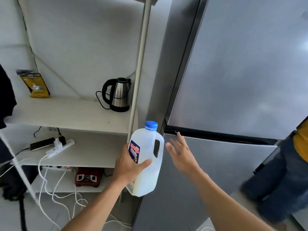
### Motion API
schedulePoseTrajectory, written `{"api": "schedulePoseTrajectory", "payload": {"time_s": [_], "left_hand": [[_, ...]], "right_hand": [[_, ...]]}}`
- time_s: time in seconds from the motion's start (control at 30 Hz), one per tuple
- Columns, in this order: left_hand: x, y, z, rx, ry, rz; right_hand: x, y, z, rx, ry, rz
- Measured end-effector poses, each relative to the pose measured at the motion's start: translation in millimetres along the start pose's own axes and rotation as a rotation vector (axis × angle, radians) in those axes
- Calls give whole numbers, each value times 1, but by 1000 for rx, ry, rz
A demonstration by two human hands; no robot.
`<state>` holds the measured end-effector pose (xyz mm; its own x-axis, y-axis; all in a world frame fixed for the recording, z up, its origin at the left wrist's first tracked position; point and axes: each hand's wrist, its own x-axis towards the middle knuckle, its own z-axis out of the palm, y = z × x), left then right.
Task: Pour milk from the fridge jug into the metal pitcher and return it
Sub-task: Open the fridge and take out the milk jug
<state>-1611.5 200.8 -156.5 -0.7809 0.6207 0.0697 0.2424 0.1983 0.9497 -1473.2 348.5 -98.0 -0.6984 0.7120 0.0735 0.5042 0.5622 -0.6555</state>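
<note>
Milk jug (146, 161) hanging upright before closed fridge (233, 80), left hand (128, 165) gripping smooth plastic body; likely light, slippery. Moulded handle safer. Right hand (180, 153) reaching, fingers spread, empty.

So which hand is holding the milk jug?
The left hand holds the milk jug, wrapped around its lower body with the thumb across the front. The right hand is empty, fingers spread, reaching toward the fridge door seam.
</note>
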Motion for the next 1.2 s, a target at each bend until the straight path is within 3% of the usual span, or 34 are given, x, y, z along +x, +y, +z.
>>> {"api": "schedulePoseTrajectory", "payload": {"time_s": [0.2, 0.47, 0.6, 0.93, 1.2], "left_hand": [[-13, -2, 20, -37, -124, 26], [-56, 30, 72, -26, -388, 126], [-95, 57, 129, -34, -551, 191], [-273, 136, 309, 14, -946, 337], [-495, 189, 436, 55, -1250, 505]], "right_hand": [[-28, -1, 25, 175, -1, 178], [-87, 53, -33, 89, -5, 280], [-145, 96, -81, 95, 91, 319], [-372, 221, -218, 130, 397, 558], [-615, 298, -298, 176, 675, 807]]}}
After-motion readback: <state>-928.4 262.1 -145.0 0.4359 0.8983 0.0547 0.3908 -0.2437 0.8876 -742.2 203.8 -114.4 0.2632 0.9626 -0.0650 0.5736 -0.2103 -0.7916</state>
